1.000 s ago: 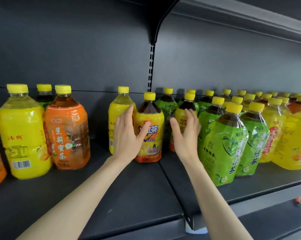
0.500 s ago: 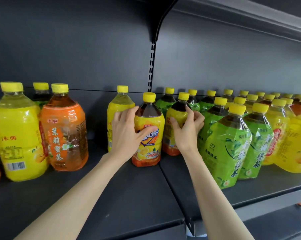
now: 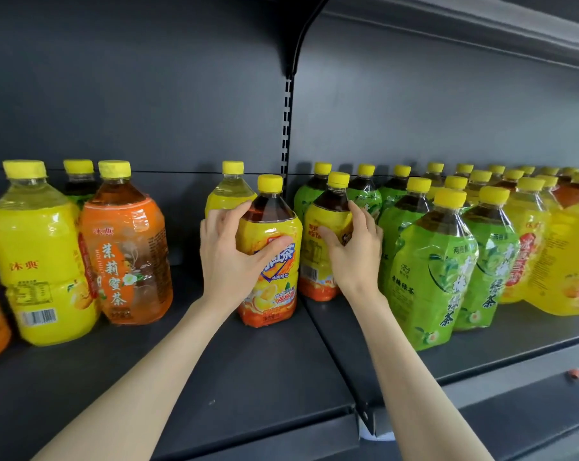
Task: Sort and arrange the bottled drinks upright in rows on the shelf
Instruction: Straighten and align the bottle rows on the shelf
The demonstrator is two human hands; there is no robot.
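While both bottles stand upright at the seam of the dark metal shelf point(image 3: 255, 371), each is gripped: the left hand point(image 3: 230, 257) wraps the front iced-tea bottle point(image 3: 271, 257), the right hand point(image 3: 356, 252) clasps its twin point(image 3: 321, 241) behind. Pulling the twin out could, I'd guess, nudge the close-packed green-tea bottles point(image 3: 431, 277) over. All are soft, waisted plastic with glossy shrink labels and ribbed yellow caps

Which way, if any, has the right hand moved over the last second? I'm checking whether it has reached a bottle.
Yes. The right hand closed in leftward onto the yellow-label tea bottle, away from the front green bottle.
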